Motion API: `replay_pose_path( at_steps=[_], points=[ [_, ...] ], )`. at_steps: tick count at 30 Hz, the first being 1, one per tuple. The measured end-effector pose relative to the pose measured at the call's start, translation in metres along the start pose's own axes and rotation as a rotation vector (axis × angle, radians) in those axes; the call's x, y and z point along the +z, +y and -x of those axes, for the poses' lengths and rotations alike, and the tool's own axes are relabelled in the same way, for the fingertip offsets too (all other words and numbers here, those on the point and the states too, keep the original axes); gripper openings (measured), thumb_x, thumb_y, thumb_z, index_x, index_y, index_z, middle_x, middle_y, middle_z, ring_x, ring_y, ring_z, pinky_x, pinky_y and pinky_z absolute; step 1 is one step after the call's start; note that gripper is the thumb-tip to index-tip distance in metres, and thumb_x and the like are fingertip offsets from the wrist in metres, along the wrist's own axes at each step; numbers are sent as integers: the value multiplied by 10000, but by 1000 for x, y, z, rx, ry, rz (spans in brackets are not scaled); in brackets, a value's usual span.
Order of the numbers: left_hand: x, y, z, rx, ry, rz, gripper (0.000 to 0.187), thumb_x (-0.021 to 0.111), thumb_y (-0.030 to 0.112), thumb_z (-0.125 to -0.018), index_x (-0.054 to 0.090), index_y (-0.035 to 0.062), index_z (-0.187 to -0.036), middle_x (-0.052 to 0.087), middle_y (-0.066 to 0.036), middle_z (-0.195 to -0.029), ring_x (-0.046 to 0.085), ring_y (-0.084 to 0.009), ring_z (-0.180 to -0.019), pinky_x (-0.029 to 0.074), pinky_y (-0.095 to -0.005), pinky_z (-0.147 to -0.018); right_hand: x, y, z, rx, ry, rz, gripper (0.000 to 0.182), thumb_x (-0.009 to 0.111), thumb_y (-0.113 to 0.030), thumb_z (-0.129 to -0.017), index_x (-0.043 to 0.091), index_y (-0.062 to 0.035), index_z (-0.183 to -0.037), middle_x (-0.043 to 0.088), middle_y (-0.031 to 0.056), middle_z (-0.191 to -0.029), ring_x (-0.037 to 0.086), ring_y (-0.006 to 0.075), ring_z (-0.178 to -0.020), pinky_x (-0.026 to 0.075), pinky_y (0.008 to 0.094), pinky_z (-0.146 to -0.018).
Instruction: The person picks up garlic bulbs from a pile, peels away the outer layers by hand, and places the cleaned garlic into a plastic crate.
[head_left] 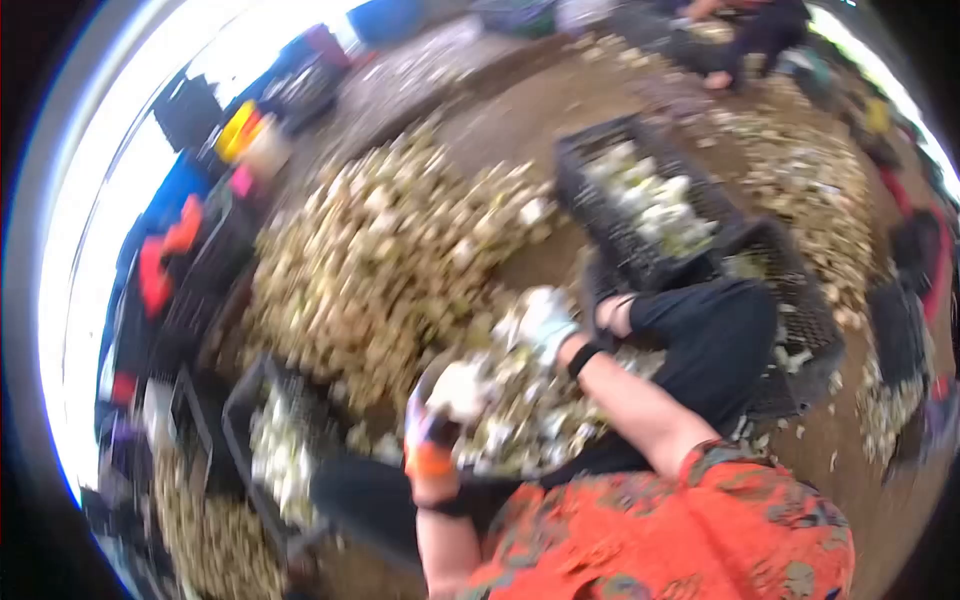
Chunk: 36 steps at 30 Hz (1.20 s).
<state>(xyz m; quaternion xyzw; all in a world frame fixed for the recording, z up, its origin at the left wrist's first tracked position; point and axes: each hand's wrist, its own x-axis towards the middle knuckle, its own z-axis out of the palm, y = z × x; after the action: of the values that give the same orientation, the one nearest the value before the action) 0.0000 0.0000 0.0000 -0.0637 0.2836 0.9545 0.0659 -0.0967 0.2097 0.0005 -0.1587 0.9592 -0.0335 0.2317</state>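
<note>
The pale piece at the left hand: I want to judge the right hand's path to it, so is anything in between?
No raised obstacle is visible between the right hand and the pale piece at the left hand. Loose pieces show around the gap, seemingly lower; blur hides finer detail.

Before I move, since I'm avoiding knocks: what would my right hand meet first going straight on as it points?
Probably the large heap of tan, rounded pieces beyond your pale-gloved right hand; blur leaves depth unclear.
</note>
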Motion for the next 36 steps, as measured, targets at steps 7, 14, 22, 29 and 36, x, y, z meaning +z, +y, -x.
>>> replay_pose_path(
  at_steps=[7, 14, 22, 29, 36],
  points=[
    [-26, 83, -101, 445, -180, -916, 551, 646, 181, -864, 404, 17, -1330, 557, -105, -1206, 576, -214, -1006, 488, -336, -846, -5, -96, -76, -41, 390, -1635, 305, 507, -171, -859, 554, -82, -1147, 630, 118, -813, 596, 197, -692, 495, 348, -595],
    [-42, 104, -94, 393, 365, -426, 484, 480, 102, -929, 345, 125, -1394, 392, -155, -1389, 449, -262, -1205, 422, -385, -959, -61, -10, -12, -401, 513, -2590, 345, 445, -356, -933, 602, -52, -977, 666, 91, -951, 637, 247, -822, 521, 384, -664],
    [4, 107, -67, 278, 85, -738, 298, 613, 54, -872, 567, -1, -1162, 640, -72, -1020, 603, -144, -872, 496, -265, -781, -40, -133, -63, -485, 274, -2029, 377, 491, -349, -945, 561, -56, -1171, 629, 41, -1003, 599, 162, -859, 493, 292, -743],
    [-12, 125, -53, 29, 255, -606, 247, 633, 105, -869, 622, 27, -1103, 652, -44, -836, 597, -96, -633, 498, -227, -540, -46, -189, -47, -434, -471, -2354, 388, 505, -424, -918, 590, -87, -1090, 628, 45, -1003, 584, 175, -925, 464, 364, -824],
    [-39, 138, -48, 67, 196, -963, 202, 570, 53, -864, 627, -6, -1049, 649, -38, -774, 580, -82, -615, 469, -215, -533, 5, -198, -55, -58, -710, -2459, 437, 558, -502, -865, 565, -138, -1108, 627, 50, -1035, 585, 194, -950, 467, 370, -817]
  ],
)
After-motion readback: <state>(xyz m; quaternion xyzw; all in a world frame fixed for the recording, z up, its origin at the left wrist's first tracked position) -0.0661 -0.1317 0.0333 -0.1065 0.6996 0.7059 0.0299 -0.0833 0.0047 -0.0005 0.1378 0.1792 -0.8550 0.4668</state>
